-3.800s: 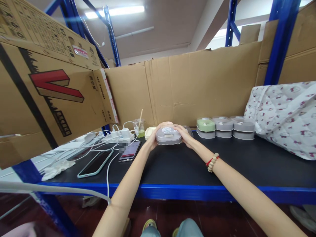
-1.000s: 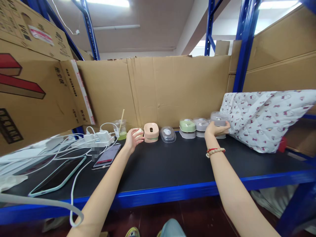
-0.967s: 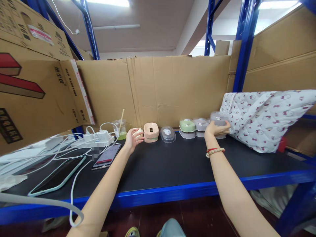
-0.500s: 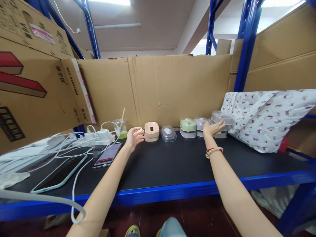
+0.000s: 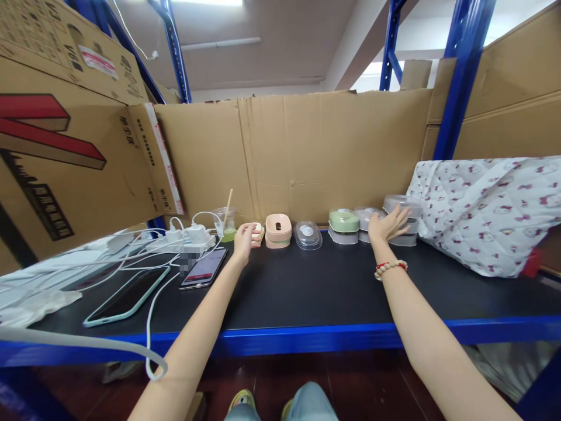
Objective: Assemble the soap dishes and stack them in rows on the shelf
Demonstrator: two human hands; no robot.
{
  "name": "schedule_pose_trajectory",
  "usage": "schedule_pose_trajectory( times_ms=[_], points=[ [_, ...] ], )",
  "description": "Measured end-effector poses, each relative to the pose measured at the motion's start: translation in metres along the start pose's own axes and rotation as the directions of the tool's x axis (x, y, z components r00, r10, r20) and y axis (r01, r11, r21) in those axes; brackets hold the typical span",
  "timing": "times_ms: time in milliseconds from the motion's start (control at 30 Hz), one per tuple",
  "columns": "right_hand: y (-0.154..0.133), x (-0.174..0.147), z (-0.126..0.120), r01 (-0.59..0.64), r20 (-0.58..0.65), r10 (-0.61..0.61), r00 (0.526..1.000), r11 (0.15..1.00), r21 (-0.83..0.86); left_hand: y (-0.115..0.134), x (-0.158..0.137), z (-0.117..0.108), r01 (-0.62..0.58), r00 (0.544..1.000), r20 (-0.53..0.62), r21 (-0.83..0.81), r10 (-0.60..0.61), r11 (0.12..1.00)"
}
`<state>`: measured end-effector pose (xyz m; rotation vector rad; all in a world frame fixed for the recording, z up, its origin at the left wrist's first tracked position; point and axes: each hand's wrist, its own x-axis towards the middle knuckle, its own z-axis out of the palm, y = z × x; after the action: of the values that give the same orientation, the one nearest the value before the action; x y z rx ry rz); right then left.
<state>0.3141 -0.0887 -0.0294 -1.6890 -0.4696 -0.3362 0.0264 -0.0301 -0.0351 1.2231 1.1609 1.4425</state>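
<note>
My left hand (image 5: 249, 241) is closed around a small cream-coloured object (image 5: 260, 229), mostly hidden by the fingers. Just right of it sits a pink box (image 5: 279, 230) with a dark opening in its front, then a low container with a clear lid (image 5: 308, 235). My right hand (image 5: 390, 224) is open, fingers spread, in front of a stack of grey containers (image 5: 405, 239) with clear covers; whether it touches them I cannot tell. Left of that hand stand a green container on a grey one (image 5: 344, 222) and another grey stack (image 5: 367, 218), partly hidden.
Two phones, one in a mint case (image 5: 127, 297) and one lit (image 5: 204, 269), lie at left among white cables and a power strip. A cup with a straw (image 5: 227, 225) stands behind my left hand. A patterned quilted bag (image 5: 486, 216) fills the right side. Cardboard (image 5: 337, 146) walls the back.
My right hand's fingers have spread and lifted beside the grey stack. My left hand stays by the pink box, its fingers more curled. The whole view has shifted slightly.
</note>
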Motion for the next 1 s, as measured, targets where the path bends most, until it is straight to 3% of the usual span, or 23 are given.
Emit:
schedule_pose_trajectory(
  times_ms=[100,200,267,333,400,467,500,567,700,800,933,1000],
  points=[
    [-0.008,-0.007,0.005,0.186,-0.076,-0.184,0.98,0.982,0.024,-0.008,0.002,-0.002,-0.166,0.976,-0.068,0.385,0.207,0.908],
    [-0.018,-0.029,0.016,0.421,0.062,-0.421,0.905,0.907,0.026,-0.016,0.002,-0.005,-0.257,0.949,0.024,0.638,0.315,0.726],
    [-0.022,-0.053,0.028,0.613,0.243,-0.605,0.758,0.788,0.05,-0.021,0.002,-0.007,-0.252,0.956,0.065,0.687,0.288,0.682],
    [-0.024,-0.081,0.039,0.768,0.449,-0.718,0.532,0.632,0.101,-0.025,0.003,-0.008,-0.197,0.974,0.063,0.705,0.216,0.682],
    [-0.024,-0.108,0.05,0.85,0.609,-0.722,0.328,0.507,0.144,-0.027,0.004,-0.009,-0.138,0.987,0.045,0.718,0.152,0.683],
    [-0.024,-0.129,0.057,0.89,0.697,-0.688,0.201,0.426,0.164,-0.027,0.005,-0.01,-0.119,0.989,0.024,0.728,0.149,0.675],
    [-0.024,-0.137,0.06,0.902,0.716,-0.678,0.166,0.397,0.167,-0.026,0.005,-0.01,-0.122,0.986,0.012,0.731,0.166,0.672],
    [-0.024,-0.146,0.064,0.914,0.728,-0.667,0.157,0.378,0.149,-0.025,0.004,-0.01,-0.117,0.98,-0.028,0.723,0.199,0.681],
    [-0.024,-0.143,0.066,0.901,0.712,-0.666,0.221,0.42,0.113,-0.023,0.004,-0.013,-0.06,0.98,-0.099,0.682,0.174,0.729],
    [-0.024,-0.137,0.065,0.898,0.702,-0.684,0.196,0.412,0.151,-0.022,0.005,-0.017,-0.039,0.979,-0.131,0.629,0.156,0.776],
    [-0.027,-0.13,0.062,0.901,0.685,-0.708,0.172,0.394,0.182,-0.024,0.013,-0.019,0.1,0.972,-0.233,0.375,-0.011,0.922],
    [-0.027,-0.128,0.061,0.9,0.679,-0.716,0.163,0.389,0.195,-0.025,0.017,-0.017,0.159,0.969,-0.227,0.244,-0.103,0.957]
  ],
)
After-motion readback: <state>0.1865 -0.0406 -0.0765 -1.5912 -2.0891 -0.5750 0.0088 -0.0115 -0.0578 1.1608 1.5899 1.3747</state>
